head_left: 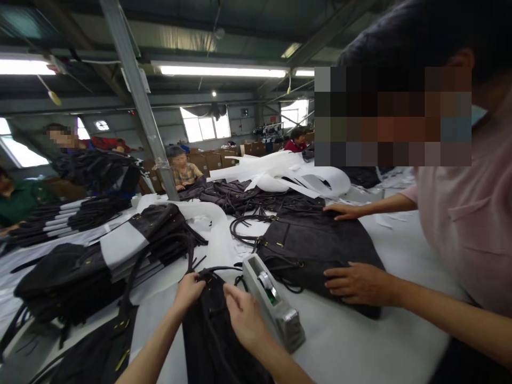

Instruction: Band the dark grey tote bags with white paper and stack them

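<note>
Left hand (189, 290) pinching black bag (202, 333), right hand (244, 314) curled over it, grip unclear, lower end cropped

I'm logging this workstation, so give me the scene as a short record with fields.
Left hand: fingers closed at the top end of a dark bag, left hand
Right hand: at the bag's other side, near its top; right hand, grip unclear
Beside right hand: tape dispenser
To the right: a person, both hands on a larger bag
To the left: stacked bags
Further back: loose white sheets, more people
Surface: white table
</note>
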Available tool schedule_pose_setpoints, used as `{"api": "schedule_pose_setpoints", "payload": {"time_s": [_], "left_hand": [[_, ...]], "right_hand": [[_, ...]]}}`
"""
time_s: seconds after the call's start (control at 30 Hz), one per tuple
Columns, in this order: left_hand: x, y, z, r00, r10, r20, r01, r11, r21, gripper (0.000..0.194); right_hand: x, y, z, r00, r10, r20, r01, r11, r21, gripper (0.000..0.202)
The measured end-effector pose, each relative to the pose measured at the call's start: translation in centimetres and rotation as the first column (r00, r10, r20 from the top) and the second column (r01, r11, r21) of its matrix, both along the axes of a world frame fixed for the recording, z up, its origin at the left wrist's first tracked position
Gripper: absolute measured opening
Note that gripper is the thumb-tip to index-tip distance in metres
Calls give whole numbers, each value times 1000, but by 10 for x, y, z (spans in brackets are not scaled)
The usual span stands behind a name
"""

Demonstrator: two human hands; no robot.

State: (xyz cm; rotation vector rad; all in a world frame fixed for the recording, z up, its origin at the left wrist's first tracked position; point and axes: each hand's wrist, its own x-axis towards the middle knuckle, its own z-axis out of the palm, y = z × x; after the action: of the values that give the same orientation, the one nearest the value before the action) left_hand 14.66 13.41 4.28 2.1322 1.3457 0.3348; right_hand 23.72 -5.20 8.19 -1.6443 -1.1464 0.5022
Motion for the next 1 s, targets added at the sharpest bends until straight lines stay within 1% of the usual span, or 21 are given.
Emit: {"api": "schedule_pose_setpoints", "payload": {"time_s": [0.07, 0.13, 0.17, 0.23, 0.3, 0.37, 0.43, 0.5, 0.57, 0.6, 0.67, 0.73, 0.83, 0.9, 1.0], "left_hand": [[-3, 2, -4, 999, 8, 33, -6, 998, -56, 24], [-3, 2, -5, 998, 18, 67, -12, 997, -77, 28], [-2, 1, -6, 996, 22, 85, -15, 997, -72, 28], [1, 1, -6, 993, 16, 119, -10, 999, -46, 27], [4, -1, -7, 988, -5, 152, 8, 1000, -19, 28], [6, -6, -10, 982, -18, 187, 20, 1000, -8, 38], [5, -14, -15, 972, -13, 235, 15, 1000, -7, 48], [2, -24, -21, 957, 0, 290, 3, 1000, -10, 50], [-3, -34, -26, 940, 5, 340, 2, 1000, -21, 50], [-6, -38, -28, 930, 3, 368, 10, 999, -34, 51], [-12, -46, -28, 907, -7, 422, 38, 997, -65, 54], [-18, -52, -27, 890, -12, 457, 60, 994, -90, 58], [-25, -64, -25, 895, -11, 445, 56, 995, -88, 60], [-30, -76, -25, 906, -14, 424, 50, 996, -74, 61], [-42, -106, -25, 923, 7, 384, 17, 998, -59, 62]], "right_hand": [[11, 30, -9, 999, -46, -27, 45, 999, -12, 37], [14, 60, -27, 998, -57, -39, 55, 997, -48, 42], [14, 72, -37, 998, -34, -53, 31, 997, -65, 49], [11, 91, -56, 995, 55, -78, -63, 993, -97, 68], [9, 103, -71, 988, 129, -82, -139, 981, -136, 83], [11, 109, -79, 985, 155, -74, -166, 973, -161, 87], [17, 112, -81, 986, 149, -81, -161, 973, -167, 85], [25, 110, -76, 989, 110, -94, -125, 977, -174, 76], [35, 101, -67, 994, 35, -101, -53, 983, -174, 62], [39, 92, -61, 995, -2, -101, -15, 985, -170, 57], [45, 66, -49, 991, -35, -128, 18, 991, -135, 50], [46, 29, -38, 978, 8, -207, -23, 997, -71, 47], [37, -28, -26, 937, 125, -326, -138, 990, -16, 52], [27, -57, -25, 924, 157, -348, -184, 982, -45, 58], [18, -80, -34, 932, 156, -327, -200, 974, -106, 69]]}}
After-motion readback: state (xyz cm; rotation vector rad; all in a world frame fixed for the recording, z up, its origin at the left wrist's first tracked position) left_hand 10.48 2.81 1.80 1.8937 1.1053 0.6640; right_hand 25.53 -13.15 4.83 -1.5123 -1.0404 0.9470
